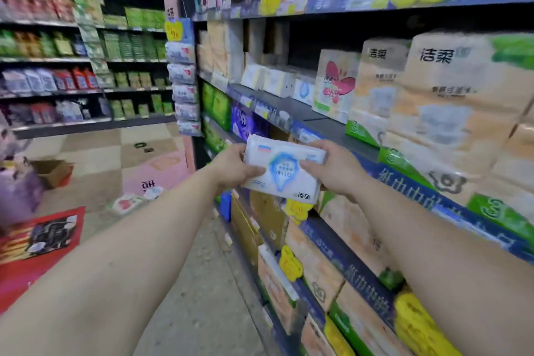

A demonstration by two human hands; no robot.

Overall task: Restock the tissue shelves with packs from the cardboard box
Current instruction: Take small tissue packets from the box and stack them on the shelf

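both hands grip a white tissue pack (284, 172) by its ends, left hand (235, 166) and right hand (332, 167), thumbs on its face. its long axis runs left-right, before the shelf (318, 121). its blue print is unreadable.

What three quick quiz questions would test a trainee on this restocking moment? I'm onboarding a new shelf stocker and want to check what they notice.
1. True or false: the white tissue pack is held by both the left hand and the right hand.
2. Where is the open cardboard box? A) on the floor, to the left across the aisle B) on the top shelf C) under the right arm
3. Fill in: the bare grey shelf has a gap just left of the pack with the ____ butterfly.

Key: 1 true; 2 A; 3 pink
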